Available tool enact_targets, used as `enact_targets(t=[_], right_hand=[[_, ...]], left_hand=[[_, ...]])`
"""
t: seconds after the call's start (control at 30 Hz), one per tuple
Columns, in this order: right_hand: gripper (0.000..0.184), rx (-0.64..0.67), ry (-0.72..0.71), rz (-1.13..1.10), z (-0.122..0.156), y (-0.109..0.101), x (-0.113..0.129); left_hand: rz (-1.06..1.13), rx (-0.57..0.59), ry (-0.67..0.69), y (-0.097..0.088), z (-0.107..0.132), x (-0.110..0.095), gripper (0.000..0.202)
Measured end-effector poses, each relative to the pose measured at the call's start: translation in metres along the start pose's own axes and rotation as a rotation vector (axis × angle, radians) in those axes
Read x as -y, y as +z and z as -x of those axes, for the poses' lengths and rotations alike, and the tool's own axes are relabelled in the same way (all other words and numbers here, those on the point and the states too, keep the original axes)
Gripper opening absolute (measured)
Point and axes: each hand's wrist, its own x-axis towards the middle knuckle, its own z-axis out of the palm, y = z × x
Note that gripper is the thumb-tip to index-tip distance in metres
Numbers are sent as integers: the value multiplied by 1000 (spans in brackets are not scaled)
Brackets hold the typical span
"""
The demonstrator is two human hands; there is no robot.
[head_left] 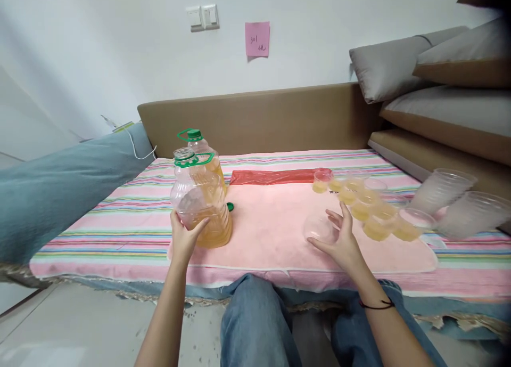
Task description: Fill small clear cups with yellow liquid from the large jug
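A large clear jug [203, 212] of yellow liquid stands uncapped at the left, a green handle round its neck. My left hand [182, 239] is closed round its near side, thumb towards the right. At centre right, my right hand [341, 244] has its thumb and fingers around a clear plastic cup [317, 226], which looks to hold no liquid. Several cups of yellow liquid [377, 223] are grouped just beyond and right of that hand. Behind the first jug is a second jug [205, 148] with a green cap on.
A green cap [230, 206] lies beside the jug on a pink mat [263, 223]. A red plastic bag [275, 177] stretches along the back. Stacked clear cups [443, 191] lie at the right, before piled cushions [451, 111]. The striped cloth [112, 234] covers the surface.
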Motion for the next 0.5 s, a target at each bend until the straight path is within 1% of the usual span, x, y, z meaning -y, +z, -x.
enact_targets(t=[0.07,0.13,0.2,0.27,0.37,0.5], right_hand=[[112,-55,-90,-2,2,0,9],[102,-113,-193,-8,5,3,18],[93,-159,-279,-25,6,8,26],[88,-182,-340,-39,8,15,32],[85,-172,-396,-42,12,28,41],[81,-109,-413,-27,19,44,51]], left_hand=[[33,28,-28,2,-2,6,76],[32,14,-23,4,-2,12,72],[-7,-39,1,6,-1,17,67],[-28,-116,17,7,1,23,66],[-13,-210,32,7,4,30,69],[22,-257,35,5,5,30,65]])
